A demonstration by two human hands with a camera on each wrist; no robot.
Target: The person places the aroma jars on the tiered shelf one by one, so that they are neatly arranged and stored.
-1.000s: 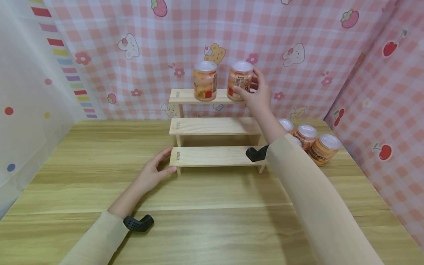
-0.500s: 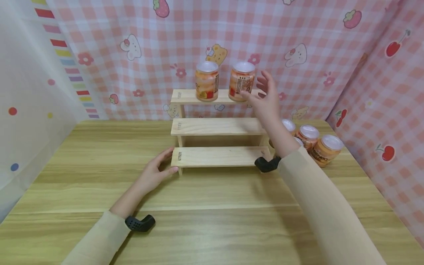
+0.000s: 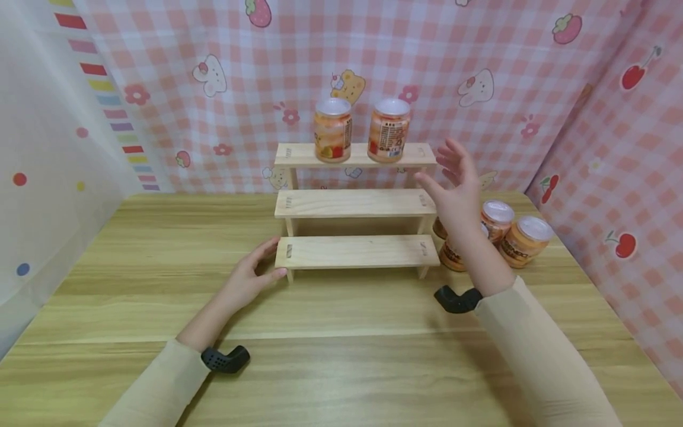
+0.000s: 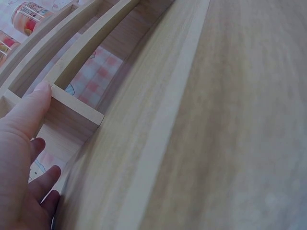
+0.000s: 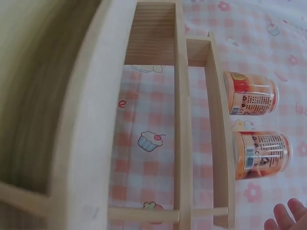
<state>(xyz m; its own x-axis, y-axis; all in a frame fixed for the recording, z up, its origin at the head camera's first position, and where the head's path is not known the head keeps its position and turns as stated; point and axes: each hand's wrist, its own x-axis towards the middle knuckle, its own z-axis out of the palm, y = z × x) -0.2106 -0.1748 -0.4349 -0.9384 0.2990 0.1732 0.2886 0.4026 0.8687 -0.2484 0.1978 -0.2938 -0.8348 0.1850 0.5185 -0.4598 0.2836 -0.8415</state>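
A three-tier wooden shelf (image 3: 356, 252) stands on the table. At the left end of its bottom tier, my left hand (image 3: 246, 279) holds the board, thumb at the front edge and index finger farther back. The left wrist view shows that thumb (image 4: 29, 112) against the wood, with other fingers loose below. Two jars (image 3: 333, 130) with orange labels and white lids stand upright, apart, on the top tier; the right one (image 3: 389, 131) has its printed text facing forward. My right hand (image 3: 458, 190) hovers right of the shelf, fingers spread, holding nothing.
Several similar jars (image 3: 525, 242) stand on the table (image 3: 341, 362) right of the shelf, partly hidden behind my right hand and forearm. A pink checked cloth (image 3: 240, 112) hangs close behind the shelf, and another covers the right side (image 3: 635, 178).
My right hand has let go of the right jar on the top tier and drawn back to the right and down. That jar stays in place. My left hand remains at the shelf's end.
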